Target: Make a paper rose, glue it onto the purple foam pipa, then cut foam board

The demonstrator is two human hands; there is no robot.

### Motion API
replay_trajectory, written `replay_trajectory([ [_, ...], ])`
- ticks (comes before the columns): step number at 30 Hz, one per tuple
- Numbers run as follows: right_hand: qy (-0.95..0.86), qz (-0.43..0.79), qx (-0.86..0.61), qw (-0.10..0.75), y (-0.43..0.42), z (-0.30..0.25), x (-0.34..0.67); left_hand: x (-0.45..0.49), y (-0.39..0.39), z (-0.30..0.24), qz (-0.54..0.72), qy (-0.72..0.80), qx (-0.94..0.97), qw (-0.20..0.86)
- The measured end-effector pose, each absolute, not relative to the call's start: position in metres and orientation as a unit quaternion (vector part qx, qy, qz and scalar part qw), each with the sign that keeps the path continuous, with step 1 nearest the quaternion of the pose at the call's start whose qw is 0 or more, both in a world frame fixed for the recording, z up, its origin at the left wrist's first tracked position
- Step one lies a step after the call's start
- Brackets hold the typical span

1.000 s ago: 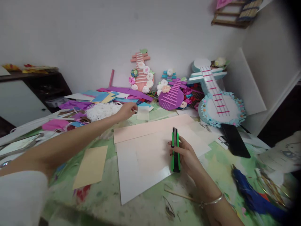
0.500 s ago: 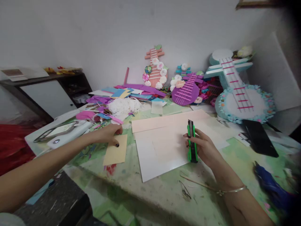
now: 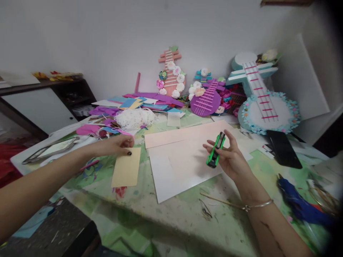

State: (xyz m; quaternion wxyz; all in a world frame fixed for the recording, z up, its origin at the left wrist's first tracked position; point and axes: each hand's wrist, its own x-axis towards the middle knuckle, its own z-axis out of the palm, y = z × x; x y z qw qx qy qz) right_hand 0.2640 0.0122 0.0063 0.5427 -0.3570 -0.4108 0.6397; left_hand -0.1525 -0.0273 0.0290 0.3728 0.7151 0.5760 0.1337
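My left hand (image 3: pixel 121 144) has its fingers curled at the top edge of a pale yellow sheet of paper (image 3: pixel 125 169), with the thumb over it; the sheet's lower part is over the table. Above the white sheet (image 3: pixel 171 184), my right hand (image 3: pixel 232 159) holds a small green-and-black stapler (image 3: pixel 215 150), tilted, between thumb and fingers. A pink sheet (image 3: pixel 163 139) lies along the far side of the white one. Part of the left fingers is hidden behind the hand.
White shredded strips (image 3: pixel 135 118) and coloured scraps are heaped at the back left. Decorated model lutes, including a pink one (image 3: pixel 171 84), a purple one (image 3: pixel 205 103) and a pale blue one (image 3: pixel 264 112), stand behind. At right are a black phone (image 3: pixel 284 150) and a blue tool (image 3: pixel 297 201).
My right hand has tipped the stapler from nearly upright to a slant, its lower end swinging left. The left hand stays at the yellow paper's top edge. The whole view has shifted slightly.
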Motion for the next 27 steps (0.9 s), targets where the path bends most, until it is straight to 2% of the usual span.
replay_trajectory([
  [7, -0.412, 0.618, -0.324, 0.586, 0.017, 0.002, 0.265, -0.094, -0.004, 0.036, 0.364, 0.521, 0.602, 0.484],
  [14, -0.506, 0.582, -0.334, 0.542, 0.010, -0.002, 0.255, -0.011, 0.037, 0.009, 0.363, 0.493, 0.667, 0.424],
  [17, -0.600, 0.527, -0.358, 0.484, 0.006, -0.008, 0.249, 0.001, 0.046, -0.002, 0.348, 0.489, 0.690, 0.405],
  [20, -0.710, 0.464, -0.364, 0.385, 0.000, -0.012, 0.244, 0.001, 0.048, -0.012, 0.333, 0.483, 0.715, 0.381],
  [24, -0.848, 0.342, -0.319, 0.248, -0.007, -0.012, 0.237, -0.005, 0.047, -0.020, 0.316, 0.461, 0.745, 0.363],
  [27, -0.897, 0.275, -0.290, 0.188, -0.007, -0.014, 0.235, -0.007, 0.046, -0.021, 0.307, 0.451, 0.762, 0.350],
])
